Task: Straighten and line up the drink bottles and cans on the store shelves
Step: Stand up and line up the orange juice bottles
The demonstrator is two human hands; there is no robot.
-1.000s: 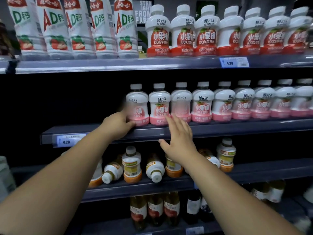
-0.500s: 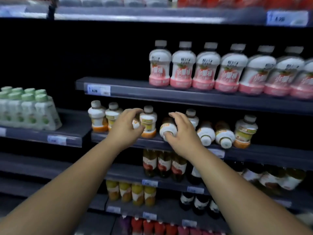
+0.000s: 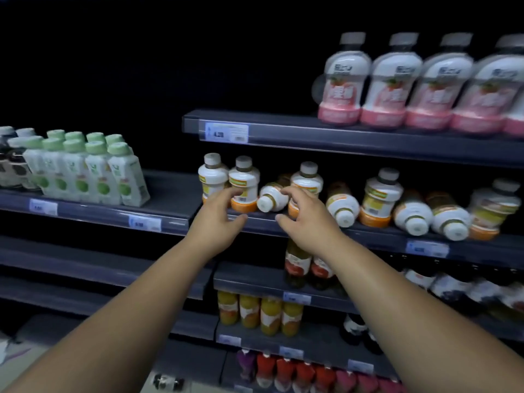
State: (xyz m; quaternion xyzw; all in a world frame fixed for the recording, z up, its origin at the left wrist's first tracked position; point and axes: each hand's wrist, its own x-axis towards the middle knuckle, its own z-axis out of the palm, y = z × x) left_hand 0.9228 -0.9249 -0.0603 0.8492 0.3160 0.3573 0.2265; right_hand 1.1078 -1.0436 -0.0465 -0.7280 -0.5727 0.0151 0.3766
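**On the middle shelf, left end: both grips let go**

On the shelf [image 3: 368, 237] the left hand [image 3: 218, 214] and right hand [image 3: 307, 222] flank a tipped bottle [image 3: 270, 198], which has its cap toward the near edge. It lies between upright bottles [image 3: 243, 181]. Half a second ago the left grip wrapped it and the right grip held the second tipped bottle [image 3: 341, 207]. Now both grips are loosely spread and hold nothing. Both bottles remain on their sides.

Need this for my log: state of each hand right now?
Left hand: open, fingers at an upright bottle, not gripping.
Right hand: open, by the tipped bottle, holding nothing.
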